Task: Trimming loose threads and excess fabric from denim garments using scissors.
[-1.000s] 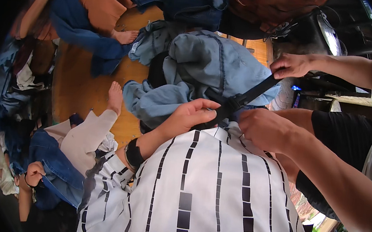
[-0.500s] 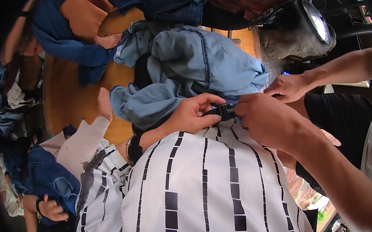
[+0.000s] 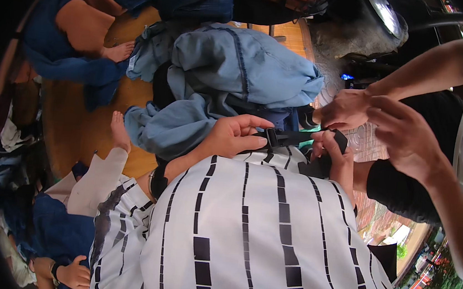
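My left hand (image 3: 237, 134) pinches a black plastic buckle (image 3: 272, 138) in front of my white shirt with black dashed stripes (image 3: 246, 218). A black webbing strap (image 3: 297, 138) runs from the buckle to my right hand (image 3: 341, 159), whose fingers close on its other end. Beyond my left hand lies a bunched light-blue denim garment (image 3: 250, 63). On the right, another person's hand (image 3: 345, 109) is closed near the strap's end. That person's second hand (image 3: 410, 136) is raised with bent fingers, apart from the buckle.
A wooden surface (image 3: 73, 112) spreads at the left, with brown mannequin-like legs in dark-blue denim (image 3: 84, 24) and a pale leg form (image 3: 97, 182). At the lower left shows a co-worker's hand (image 3: 73, 273). A dark, dusty rounded object (image 3: 337, 35) stands at the back right.
The other person's nearer hand has come off the buckle and lifted to the right. My right hand now shows, holding the strap, which stretches out from the buckle. The view has shifted slightly.
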Action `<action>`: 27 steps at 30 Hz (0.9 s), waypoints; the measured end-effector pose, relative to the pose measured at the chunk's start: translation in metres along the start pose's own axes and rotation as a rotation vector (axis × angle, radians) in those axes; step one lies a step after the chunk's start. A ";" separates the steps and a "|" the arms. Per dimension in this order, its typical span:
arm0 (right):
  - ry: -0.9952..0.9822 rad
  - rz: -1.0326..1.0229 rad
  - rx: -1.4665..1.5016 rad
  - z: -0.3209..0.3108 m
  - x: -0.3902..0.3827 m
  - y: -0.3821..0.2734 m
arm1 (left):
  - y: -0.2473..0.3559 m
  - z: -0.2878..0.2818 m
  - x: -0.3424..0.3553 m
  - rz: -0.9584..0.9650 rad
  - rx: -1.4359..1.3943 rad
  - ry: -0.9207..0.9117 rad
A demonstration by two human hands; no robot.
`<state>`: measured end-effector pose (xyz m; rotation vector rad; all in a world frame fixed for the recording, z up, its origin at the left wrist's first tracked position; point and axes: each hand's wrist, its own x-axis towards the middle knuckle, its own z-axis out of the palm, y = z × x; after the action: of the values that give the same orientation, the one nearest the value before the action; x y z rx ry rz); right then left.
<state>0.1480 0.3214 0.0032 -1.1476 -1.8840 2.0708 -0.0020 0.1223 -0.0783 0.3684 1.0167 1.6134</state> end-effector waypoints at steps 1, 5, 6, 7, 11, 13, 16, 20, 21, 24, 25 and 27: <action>0.004 0.001 0.015 -0.001 0.006 0.000 | -0.006 -0.003 -0.003 0.003 -0.005 0.015; -0.001 -0.058 0.024 0.015 0.012 -0.008 | -0.010 -0.001 0.005 -0.068 -0.117 -0.062; -0.027 -0.096 0.018 0.021 0.016 -0.006 | -0.009 0.001 0.007 -0.139 -0.133 -0.069; -0.025 -0.098 0.025 0.024 0.020 -0.004 | -0.006 0.002 0.008 -0.143 -0.127 -0.070; -0.123 -0.197 -0.020 0.039 0.034 -0.004 | 0.011 0.008 0.003 -0.326 -0.112 -0.168; -0.304 -0.234 -0.084 0.048 0.038 -0.012 | 0.008 0.011 0.004 -0.298 -0.218 0.015; -0.389 -0.322 -0.096 0.055 0.052 -0.018 | 0.009 0.013 -0.004 -0.234 -0.411 0.157; -0.381 -0.204 -0.221 0.064 0.061 -0.012 | 0.003 -0.006 -0.012 -0.085 -0.533 -0.071; -0.400 -0.188 -0.393 0.064 0.062 -0.011 | 0.006 -0.005 -0.015 -0.051 -0.530 -0.049; -0.346 -0.207 -0.438 0.069 0.069 -0.010 | 0.019 -0.005 -0.023 0.030 -0.445 -0.047; -0.363 -0.264 -0.462 0.071 0.072 -0.009 | 0.028 0.000 -0.027 0.075 -0.369 -0.075; -0.400 -0.291 -0.508 0.077 0.078 -0.011 | 0.041 0.017 -0.033 0.143 -0.135 0.057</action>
<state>0.0438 0.3048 -0.0262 -0.4821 -2.6809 1.8096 -0.0060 0.0999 -0.0276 0.3111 0.9356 1.8200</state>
